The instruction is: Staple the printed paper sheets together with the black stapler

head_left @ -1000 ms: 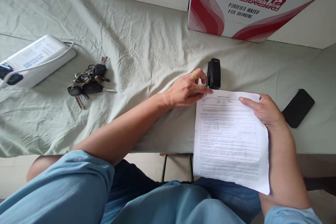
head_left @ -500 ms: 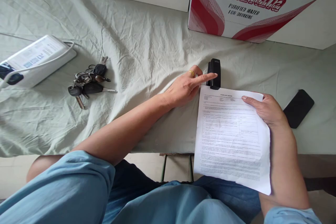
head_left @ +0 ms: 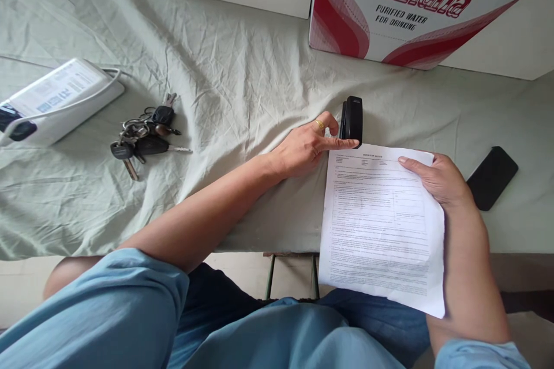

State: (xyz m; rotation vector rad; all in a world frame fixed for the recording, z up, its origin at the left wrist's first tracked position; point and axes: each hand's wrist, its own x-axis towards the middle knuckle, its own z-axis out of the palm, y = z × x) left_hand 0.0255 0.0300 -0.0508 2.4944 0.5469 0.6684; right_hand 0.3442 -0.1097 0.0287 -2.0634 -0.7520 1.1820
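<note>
A black stapler (head_left: 354,118) lies on the cloth with its near end against the top edge of a printed sheet of paper (head_left: 372,219). My left hand (head_left: 305,149), a gold ring on one finger, is beside the stapler. Its index finger stretches across the stapler's near end and touches it; another finger is bent and the thumb is hidden. My right hand (head_left: 439,176) grips the sheet at its upper right corner, thumb on top and the other fingers underneath. The sheet's lower part hangs past the table edge over my lap.
A bunch of keys (head_left: 149,137) and a white box with a cable (head_left: 64,98) are to the left. At the right is a black phone-like slab (head_left: 492,179). A red and white water carton (head_left: 415,17) stands at the back. The green cloth (head_left: 242,75) is wrinkled.
My left index finger has moved from the middle of the stapler's top down to its near end. My right hand still holds the sheet in nearly the same place.
</note>
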